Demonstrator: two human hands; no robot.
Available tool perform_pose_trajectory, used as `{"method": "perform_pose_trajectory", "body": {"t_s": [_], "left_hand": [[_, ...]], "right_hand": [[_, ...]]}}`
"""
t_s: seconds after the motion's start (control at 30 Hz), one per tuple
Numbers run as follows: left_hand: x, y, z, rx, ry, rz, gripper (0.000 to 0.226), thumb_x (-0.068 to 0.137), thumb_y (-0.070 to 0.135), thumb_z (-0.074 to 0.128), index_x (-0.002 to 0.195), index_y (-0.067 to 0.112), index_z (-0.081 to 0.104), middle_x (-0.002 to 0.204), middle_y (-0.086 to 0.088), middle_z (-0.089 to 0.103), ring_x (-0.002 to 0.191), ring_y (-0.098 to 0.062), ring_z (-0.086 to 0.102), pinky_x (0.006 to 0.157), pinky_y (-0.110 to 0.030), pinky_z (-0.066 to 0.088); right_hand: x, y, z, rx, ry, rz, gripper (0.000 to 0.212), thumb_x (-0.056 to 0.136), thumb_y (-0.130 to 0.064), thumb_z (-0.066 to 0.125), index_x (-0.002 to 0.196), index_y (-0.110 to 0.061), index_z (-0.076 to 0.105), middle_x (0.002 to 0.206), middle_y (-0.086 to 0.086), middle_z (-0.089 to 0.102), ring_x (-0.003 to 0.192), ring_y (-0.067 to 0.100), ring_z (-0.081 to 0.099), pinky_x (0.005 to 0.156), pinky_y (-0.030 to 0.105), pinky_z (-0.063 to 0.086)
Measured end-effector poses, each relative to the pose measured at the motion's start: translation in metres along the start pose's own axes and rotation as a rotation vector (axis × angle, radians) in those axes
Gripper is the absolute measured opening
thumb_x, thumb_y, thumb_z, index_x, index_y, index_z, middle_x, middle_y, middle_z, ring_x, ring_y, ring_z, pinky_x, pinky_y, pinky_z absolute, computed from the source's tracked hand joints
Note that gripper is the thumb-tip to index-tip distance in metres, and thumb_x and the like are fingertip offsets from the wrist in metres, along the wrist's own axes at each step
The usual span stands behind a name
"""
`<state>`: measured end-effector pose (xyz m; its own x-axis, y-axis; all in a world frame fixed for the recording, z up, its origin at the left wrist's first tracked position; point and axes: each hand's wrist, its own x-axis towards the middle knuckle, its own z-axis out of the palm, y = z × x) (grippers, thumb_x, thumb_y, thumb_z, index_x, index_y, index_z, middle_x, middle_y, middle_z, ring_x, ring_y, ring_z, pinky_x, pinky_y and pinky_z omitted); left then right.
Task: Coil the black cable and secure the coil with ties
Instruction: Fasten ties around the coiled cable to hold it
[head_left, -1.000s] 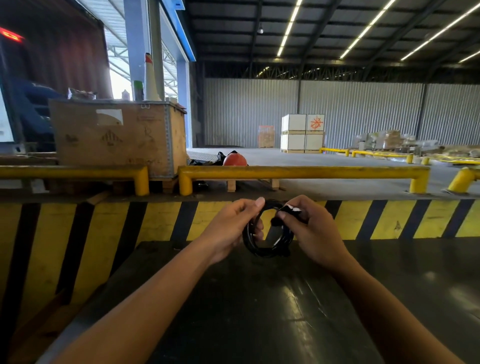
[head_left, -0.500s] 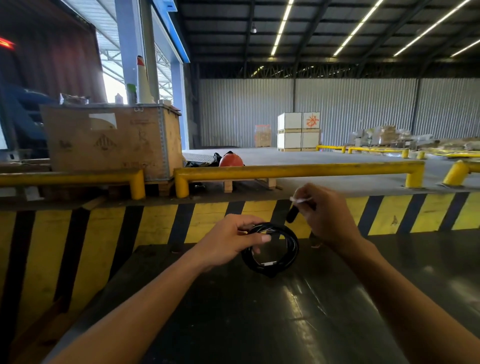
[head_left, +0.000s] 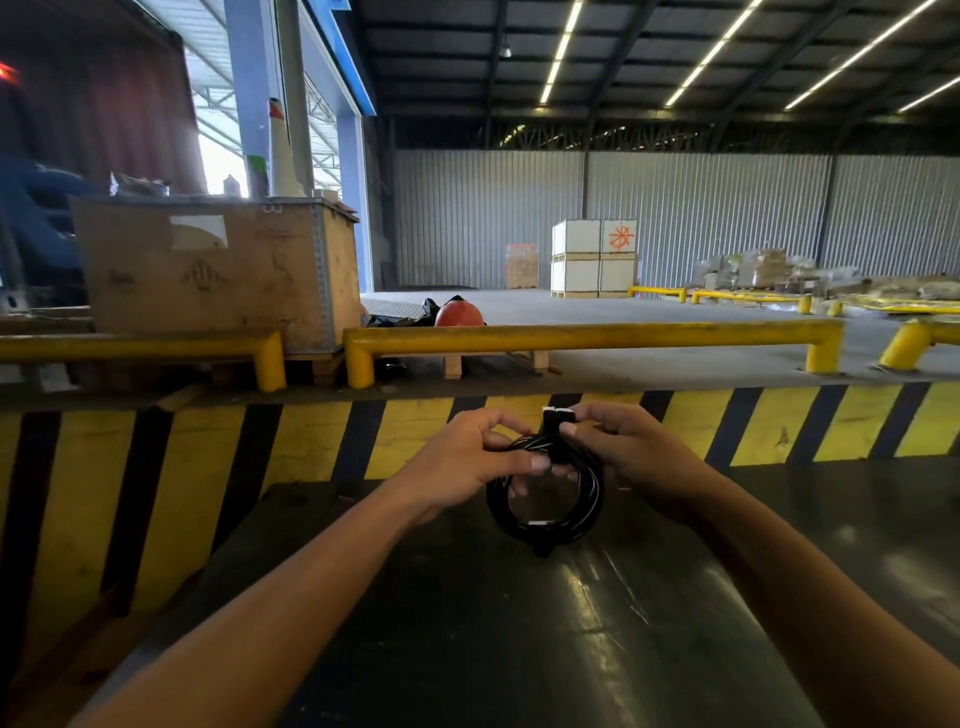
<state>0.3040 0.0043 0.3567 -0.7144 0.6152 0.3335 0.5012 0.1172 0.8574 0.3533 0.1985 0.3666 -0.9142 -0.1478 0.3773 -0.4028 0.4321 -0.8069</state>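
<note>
Left hand (head_left: 467, 462) pinches the top-left arc of the black cable (head_left: 545, 519), already wound into a ring held upright above the dark glossy platform (head_left: 519, 649). The ring hangs below both grips. A tie (head_left: 558, 415) stands up at its crown (white-tipped, stiff-looking). Right hand (head_left: 628, 457) is closed on that tie and nearer to it; cinching likely falls to it.
</note>
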Motion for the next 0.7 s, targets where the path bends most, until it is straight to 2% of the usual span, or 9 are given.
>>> {"method": "perform_pose_trajectory", "body": {"t_s": [0.07, 0.17, 0.23, 0.33, 0.4, 0.47, 0.57, 0.63, 0.7], "left_hand": [[0.001, 0.000, 0.001, -0.032, -0.013, -0.024, 0.045, 0.082, 0.013, 0.071, 0.124, 0.014, 0.055, 0.086, -0.004, 0.075, 0.071, -0.015, 0.068, 0.071, -0.026, 0.056], [0.001, 0.003, 0.004, -0.028, -0.104, 0.014, 0.028, 0.086, 0.009, 0.065, 0.114, 0.012, 0.064, 0.099, -0.010, 0.073, 0.072, -0.006, 0.067, 0.066, -0.019, 0.054], [0.002, 0.004, 0.005, -0.020, -0.113, 0.029, 0.021, 0.088, 0.007, 0.063, 0.108, 0.008, 0.067, 0.099, -0.008, 0.073, 0.073, -0.002, 0.067, 0.065, -0.019, 0.053], [0.004, 0.003, 0.005, 0.000, -0.085, 0.032, 0.015, 0.088, 0.009, 0.063, 0.101, 0.013, 0.069, 0.090, 0.002, 0.074, 0.072, -0.003, 0.067, 0.066, -0.019, 0.053], [0.004, 0.002, 0.004, -0.001, -0.066, 0.021, 0.013, 0.088, 0.008, 0.063, 0.093, 0.018, 0.070, 0.078, 0.010, 0.073, 0.067, -0.003, 0.065, 0.064, -0.018, 0.053], [0.005, -0.001, 0.004, 0.007, -0.042, 0.007, 0.011, 0.087, 0.010, 0.064, 0.090, 0.019, 0.070, 0.071, 0.011, 0.071, 0.066, -0.006, 0.065, 0.064, -0.018, 0.054], [0.007, -0.005, 0.003, -0.003, -0.021, -0.032, 0.012, 0.087, 0.014, 0.066, 0.097, 0.011, 0.071, 0.076, 0.007, 0.071, 0.068, -0.009, 0.066, 0.065, -0.020, 0.055], [0.007, -0.004, 0.004, -0.007, -0.024, -0.063, 0.016, 0.086, 0.015, 0.067, 0.100, 0.009, 0.070, 0.078, 0.005, 0.071, 0.068, -0.010, 0.066, 0.065, -0.021, 0.054], [0.008, -0.005, 0.007, -0.002, -0.026, -0.074, 0.012, 0.086, 0.016, 0.067, 0.097, 0.012, 0.071, 0.078, 0.005, 0.071, 0.068, -0.011, 0.065, 0.063, -0.021, 0.053]], "right_hand": [[-0.002, 0.000, 0.001, -0.011, -0.023, 0.020, 0.022, 0.095, -0.018, 0.045, 0.108, -0.006, 0.057, 0.082, 0.008, 0.071, 0.065, 0.005, 0.069, 0.050, 0.009, 0.046], [-0.002, 0.000, 0.003, -0.013, -0.018, 0.033, 0.024, 0.096, -0.023, 0.043, 0.114, -0.012, 0.055, 0.091, 0.011, 0.072, 0.076, 0.011, 0.071, 0.059, 0.013, 0.051], [-0.002, 0.000, 0.002, -0.004, -0.004, 0.045, 0.024, 0.096, -0.025, 0.044, 0.115, -0.014, 0.053, 0.092, 0.013, 0.073, 0.076, 0.014, 0.072, 0.057, 0.013, 0.051], [-0.004, -0.003, 0.001, -0.024, 0.025, 0.050, 0.027, 0.095, -0.027, 0.045, 0.119, -0.015, 0.049, 0.092, 0.012, 0.072, 0.075, 0.013, 0.072, 0.054, 0.012, 0.050], [-0.008, -0.005, -0.001, -0.133, 0.064, 0.007, 0.030, 0.094, -0.027, 0.047, 0.122, -0.017, 0.045, 0.088, 0.004, 0.069, 0.070, 0.010, 0.070, 0.052, 0.012, 0.049], [-0.014, -0.007, -0.002, -0.274, 0.112, -0.093, 0.032, 0.091, -0.028, 0.052, 0.121, -0.022, 0.045, 0.092, 0.001, 0.068, 0.076, 0.008, 0.067, 0.054, 0.013, 0.050], [-0.023, -0.008, 0.000, -0.472, 0.105, -0.253, 0.031, 0.082, -0.030, 0.064, 0.111, -0.023, 0.055, 0.103, -0.006, 0.065, 0.089, 0.009, 0.065, 0.068, 0.017, 0.054], [-0.023, -0.005, 0.006, -0.611, 0.130, -0.297, 0.025, 0.080, -0.026, 0.067, 0.104, -0.021, 0.063, 0.102, -0.006, 0.066, 0.089, 0.010, 0.063, 0.074, 0.020, 0.055], [-0.022, -0.001, 0.009, -0.631, 0.192, -0.317, 0.018, 0.082, -0.018, 0.066, 0.100, -0.020, 0.067, 0.099, -0.003, 0.069, 0.086, 0.008, 0.062, 0.078, 0.024, 0.055]]}}
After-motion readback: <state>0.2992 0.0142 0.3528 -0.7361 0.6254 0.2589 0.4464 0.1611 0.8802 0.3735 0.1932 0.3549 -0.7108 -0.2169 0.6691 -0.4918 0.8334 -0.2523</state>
